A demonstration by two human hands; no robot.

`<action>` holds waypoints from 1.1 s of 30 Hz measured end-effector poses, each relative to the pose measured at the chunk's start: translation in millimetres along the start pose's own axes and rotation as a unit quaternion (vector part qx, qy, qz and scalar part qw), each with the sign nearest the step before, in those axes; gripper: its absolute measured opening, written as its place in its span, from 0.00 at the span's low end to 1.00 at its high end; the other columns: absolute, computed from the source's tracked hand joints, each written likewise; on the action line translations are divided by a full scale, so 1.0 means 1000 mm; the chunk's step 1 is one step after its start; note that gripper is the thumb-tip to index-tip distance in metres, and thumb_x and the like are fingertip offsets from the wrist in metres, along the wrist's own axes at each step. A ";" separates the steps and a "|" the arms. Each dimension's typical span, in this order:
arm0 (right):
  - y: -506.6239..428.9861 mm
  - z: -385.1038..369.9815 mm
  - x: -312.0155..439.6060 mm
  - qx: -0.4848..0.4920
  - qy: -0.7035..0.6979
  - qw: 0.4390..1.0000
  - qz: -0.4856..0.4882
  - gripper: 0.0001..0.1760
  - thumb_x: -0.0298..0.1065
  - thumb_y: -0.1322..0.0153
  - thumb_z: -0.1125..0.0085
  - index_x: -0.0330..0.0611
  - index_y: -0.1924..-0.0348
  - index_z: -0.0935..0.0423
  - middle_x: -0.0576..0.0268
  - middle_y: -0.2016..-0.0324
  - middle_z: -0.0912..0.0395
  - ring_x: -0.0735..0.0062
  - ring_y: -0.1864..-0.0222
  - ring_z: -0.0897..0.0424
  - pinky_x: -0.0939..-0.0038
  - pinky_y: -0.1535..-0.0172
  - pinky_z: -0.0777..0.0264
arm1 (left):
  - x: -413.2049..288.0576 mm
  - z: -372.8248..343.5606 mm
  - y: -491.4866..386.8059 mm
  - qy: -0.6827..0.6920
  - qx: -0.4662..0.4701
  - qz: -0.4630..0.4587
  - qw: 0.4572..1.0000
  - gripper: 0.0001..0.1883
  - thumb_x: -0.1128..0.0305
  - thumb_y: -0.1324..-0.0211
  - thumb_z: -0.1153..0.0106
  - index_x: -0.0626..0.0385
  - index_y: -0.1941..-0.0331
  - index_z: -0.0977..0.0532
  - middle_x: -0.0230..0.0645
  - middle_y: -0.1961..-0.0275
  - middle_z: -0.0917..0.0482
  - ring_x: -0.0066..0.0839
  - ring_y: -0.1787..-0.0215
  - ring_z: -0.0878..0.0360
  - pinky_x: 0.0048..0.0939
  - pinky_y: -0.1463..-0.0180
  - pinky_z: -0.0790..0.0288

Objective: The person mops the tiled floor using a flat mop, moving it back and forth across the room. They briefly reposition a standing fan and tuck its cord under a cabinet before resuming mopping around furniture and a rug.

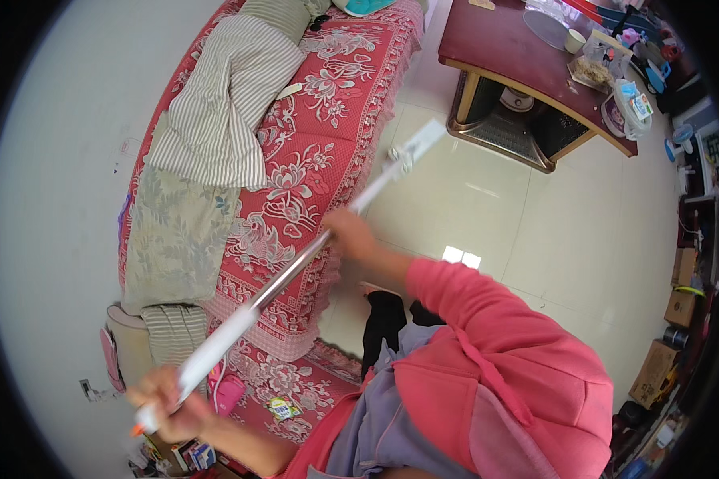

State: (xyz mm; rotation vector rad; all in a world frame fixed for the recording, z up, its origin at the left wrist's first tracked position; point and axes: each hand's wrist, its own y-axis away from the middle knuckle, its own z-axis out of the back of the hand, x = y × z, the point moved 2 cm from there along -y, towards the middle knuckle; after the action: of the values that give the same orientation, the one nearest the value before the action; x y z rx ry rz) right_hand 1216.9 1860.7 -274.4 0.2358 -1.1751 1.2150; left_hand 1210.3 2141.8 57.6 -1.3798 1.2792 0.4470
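Note:
A long mop-like pole (pixel 287 272) with white and shiny metal sections runs diagonally across the view. My left hand (pixel 174 404) is closed around its white upper end, close to an orange tip. Farther down, my right hand (pixel 350 233) grips the pole beside the edge of the red floral cover. At the far end a flat whitish head (pixel 422 141) appears blurred, over or on the tiled floor (pixel 485 221); contact cannot be told.
On my left is a long seat or bed with a red floral cover (pixel 299 179), a striped cloth (pixel 227 102) and a leaf-patterned cushion (pixel 177 239). A dark red table (pixel 491 36) stands ahead right. Cardboard boxes (pixel 653 371) line the right side.

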 end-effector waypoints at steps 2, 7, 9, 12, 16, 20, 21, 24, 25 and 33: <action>0.044 0.000 0.061 0.029 -0.070 0.997 0.021 0.11 0.27 0.46 0.38 0.46 0.72 0.29 0.59 0.74 0.27 0.54 0.65 0.26 0.56 0.61 0.32 | -0.065 0.011 -0.008 0.044 0.008 -0.045 0.998 0.12 0.77 0.47 0.48 0.51 0.77 0.41 0.24 0.82 0.43 0.15 0.81 0.46 0.20 0.72 0.46; 0.098 -0.002 0.133 0.233 -0.114 0.962 0.079 0.09 0.35 0.43 0.41 0.50 0.72 0.31 0.62 0.77 0.27 0.56 0.74 0.24 0.55 0.72 0.31 | -0.141 0.028 -0.003 0.047 -0.006 -0.085 0.995 0.10 0.79 0.47 0.49 0.55 0.76 0.39 0.24 0.83 0.42 0.16 0.84 0.47 0.17 0.77 0.48; 0.099 -0.004 0.132 0.259 -0.089 0.957 0.095 0.08 0.37 0.41 0.43 0.50 0.71 0.32 0.61 0.78 0.27 0.56 0.74 0.23 0.56 0.74 0.31 | -0.145 0.028 0.004 0.023 -0.014 -0.107 0.994 0.10 0.80 0.48 0.49 0.54 0.76 0.39 0.24 0.84 0.43 0.16 0.84 0.47 0.17 0.77 0.47; 0.086 -0.006 0.119 0.245 -0.069 0.962 0.095 0.09 0.36 0.40 0.43 0.49 0.70 0.32 0.60 0.79 0.27 0.56 0.74 0.22 0.56 0.73 0.30 | -0.136 0.016 0.017 0.034 0.039 -0.128 0.990 0.11 0.79 0.47 0.50 0.53 0.78 0.40 0.24 0.84 0.42 0.16 0.83 0.46 0.17 0.75 0.47; 0.050 -0.003 0.086 0.174 -0.075 0.979 0.072 0.11 0.31 0.46 0.39 0.46 0.76 0.34 0.58 0.80 0.29 0.53 0.74 0.25 0.55 0.73 0.34 | -0.099 -0.003 0.030 0.007 0.046 -0.127 0.991 0.12 0.78 0.45 0.52 0.51 0.79 0.42 0.23 0.84 0.42 0.16 0.83 0.44 0.19 0.74 0.46; 0.044 -0.003 0.071 0.103 -0.051 0.991 0.073 0.10 0.30 0.46 0.39 0.44 0.76 0.32 0.56 0.81 0.27 0.53 0.73 0.23 0.55 0.69 0.32 | -0.085 -0.007 0.033 -0.063 0.028 -0.124 0.990 0.13 0.77 0.43 0.55 0.49 0.79 0.43 0.24 0.84 0.41 0.16 0.83 0.43 0.20 0.73 0.45; 0.051 -0.002 0.075 0.101 -0.047 0.992 0.059 0.10 0.30 0.46 0.39 0.44 0.76 0.32 0.56 0.81 0.26 0.53 0.72 0.23 0.55 0.69 0.32 | -0.090 -0.004 0.032 -0.034 0.013 -0.119 0.992 0.13 0.77 0.43 0.55 0.49 0.79 0.43 0.24 0.84 0.41 0.16 0.83 0.43 0.20 0.73 0.44; 0.093 0.004 0.098 0.124 -0.030 0.992 0.023 0.11 0.31 0.47 0.39 0.45 0.75 0.32 0.56 0.81 0.26 0.52 0.72 0.23 0.55 0.68 0.32 | -0.112 0.012 0.020 -0.017 0.064 -0.120 0.991 0.13 0.78 0.44 0.56 0.49 0.79 0.43 0.24 0.84 0.41 0.15 0.83 0.45 0.19 0.74 0.46; 0.112 0.009 0.108 0.115 -0.031 0.992 0.030 0.11 0.32 0.47 0.39 0.45 0.75 0.32 0.56 0.81 0.27 0.52 0.72 0.23 0.55 0.68 0.32 | -0.116 0.020 0.019 0.006 0.084 -0.107 0.991 0.13 0.78 0.44 0.56 0.49 0.79 0.43 0.24 0.84 0.41 0.15 0.84 0.45 0.19 0.74 0.46; 0.246 0.052 0.083 0.258 0.084 0.953 -0.137 0.10 0.38 0.45 0.42 0.47 0.72 0.29 0.53 0.80 0.23 0.47 0.74 0.22 0.50 0.71 0.30 | -0.012 0.080 0.075 0.039 -0.081 0.086 0.992 0.09 0.77 0.41 0.53 0.51 0.75 0.38 0.23 0.83 0.42 0.14 0.84 0.47 0.22 0.77 0.48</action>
State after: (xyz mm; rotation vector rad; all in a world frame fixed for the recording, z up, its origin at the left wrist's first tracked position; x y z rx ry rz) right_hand 977.6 1973.7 -289.1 0.6516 -0.6335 1.2479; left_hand 1173.8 2234.7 10.0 -1.4388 1.4592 0.6315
